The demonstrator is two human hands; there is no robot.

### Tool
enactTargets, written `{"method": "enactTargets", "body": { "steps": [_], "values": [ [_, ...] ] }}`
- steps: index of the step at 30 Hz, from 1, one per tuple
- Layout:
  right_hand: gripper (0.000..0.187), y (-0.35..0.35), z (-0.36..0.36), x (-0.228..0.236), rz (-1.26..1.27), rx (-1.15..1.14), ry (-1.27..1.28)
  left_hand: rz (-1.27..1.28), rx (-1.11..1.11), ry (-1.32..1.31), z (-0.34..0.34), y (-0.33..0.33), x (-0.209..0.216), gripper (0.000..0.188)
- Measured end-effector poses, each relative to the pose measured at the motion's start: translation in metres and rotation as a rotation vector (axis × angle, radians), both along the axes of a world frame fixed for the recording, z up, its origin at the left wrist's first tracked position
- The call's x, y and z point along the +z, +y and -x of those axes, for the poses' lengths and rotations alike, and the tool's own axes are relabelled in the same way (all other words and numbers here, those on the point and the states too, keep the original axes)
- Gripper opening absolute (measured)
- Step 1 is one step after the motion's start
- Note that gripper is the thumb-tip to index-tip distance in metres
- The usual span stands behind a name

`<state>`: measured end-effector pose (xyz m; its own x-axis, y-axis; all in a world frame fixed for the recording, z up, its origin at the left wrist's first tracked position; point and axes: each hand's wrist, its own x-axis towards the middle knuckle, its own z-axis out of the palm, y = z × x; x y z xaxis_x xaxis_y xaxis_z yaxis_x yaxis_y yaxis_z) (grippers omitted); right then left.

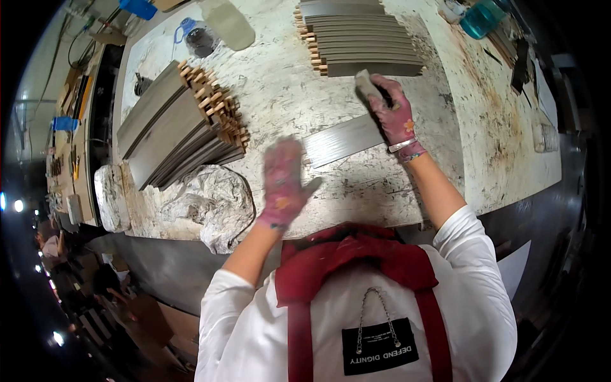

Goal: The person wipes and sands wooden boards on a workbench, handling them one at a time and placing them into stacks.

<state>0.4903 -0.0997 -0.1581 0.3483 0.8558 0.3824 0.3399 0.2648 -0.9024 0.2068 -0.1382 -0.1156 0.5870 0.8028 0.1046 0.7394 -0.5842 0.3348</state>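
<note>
A flat grey board (344, 141) with a shiny wet-looking surface lies slantwise on the worktable between my hands. My right hand (394, 111), in a pink flowered glove, grips a greyish folded cloth (368, 86) above the board's right end. My left hand (284, 178), gloved alike and blurred, hovers beside the board's left end with the thumb spread away; it holds nothing that I can see. A stack of grey boards (168, 124) with light wooden pegs (216, 105) at their ends rests on the left. Another stack of such boards (366, 41) lies beyond my right hand.
A crumpled stained rag (216, 200) sits at the table's near left edge, beside a white wrapped block (112, 197). Farther back stand a cloudy bottle (229, 25) and a dark jar (200, 42). A teal container (482, 23) is at the far right of the worktable (490, 127).
</note>
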Motion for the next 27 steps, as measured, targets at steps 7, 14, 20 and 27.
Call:
{"method": "enactTargets", "body": {
  "steps": [7, 14, 20, 27],
  "values": [
    [0.036, -0.014, 0.037, 0.020, 0.113, 0.069, 0.058, -0.004, -0.061, -0.129, -0.034, 0.003, 0.030, 0.093],
    [0.047, -0.054, -0.078, -0.014, 0.151, -0.390, 0.105, -0.086, -0.092, -0.078, -0.020, 0.012, -0.004, 0.082],
    [0.054, -0.079, -0.050, 0.026, 0.100, -0.277, 0.204, -0.133, -0.124, -0.108, -0.040, 0.017, 0.013, 0.079],
    [0.045, -0.076, -0.013, 0.071, 0.043, -0.009, 0.117, -0.105, -0.279, 0.145, -0.079, 0.023, 0.037, 0.065]
  ]
}}
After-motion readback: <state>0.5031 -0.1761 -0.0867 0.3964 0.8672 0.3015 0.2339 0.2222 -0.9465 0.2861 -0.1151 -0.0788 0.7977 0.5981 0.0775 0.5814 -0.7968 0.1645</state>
